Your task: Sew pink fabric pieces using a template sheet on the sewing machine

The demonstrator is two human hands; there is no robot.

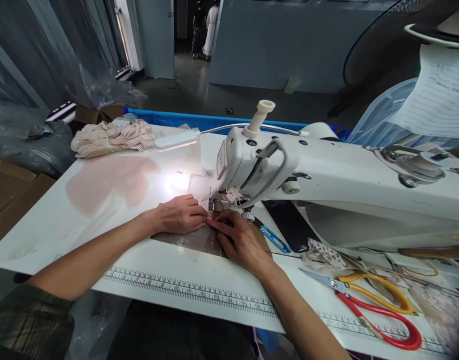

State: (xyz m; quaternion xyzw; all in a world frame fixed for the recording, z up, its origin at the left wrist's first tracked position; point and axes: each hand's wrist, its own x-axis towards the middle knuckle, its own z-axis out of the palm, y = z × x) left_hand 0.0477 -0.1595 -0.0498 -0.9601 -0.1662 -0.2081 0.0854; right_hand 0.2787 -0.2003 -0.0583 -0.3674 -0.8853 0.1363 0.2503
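Note:
At the needle of a white sewing machine (257, 165), both hands work on a thin sheer fabric piece (188, 241). My left hand (180, 214) lies to the left of the presser foot (216, 205), its fingers closed together on the fabric. From the right, my right hand (241, 239) pinches the fabric edge between thumb and forefinger. The two hands' fingertips almost meet just in front of the foot. The fabric's edge under the fingers is partly hidden. A pale pink sheer cut piece (109, 182) lies flat to the left on the white table (139, 255).
A tied bundle of pink lace (113, 136) sits at the back left. Blue thread snips (272, 236) and a black phone (289, 225) lie right of my right hand. Scissors with red and yellow handles (364, 295) rest nearer the front. A lit lamp (177, 140) hangs above.

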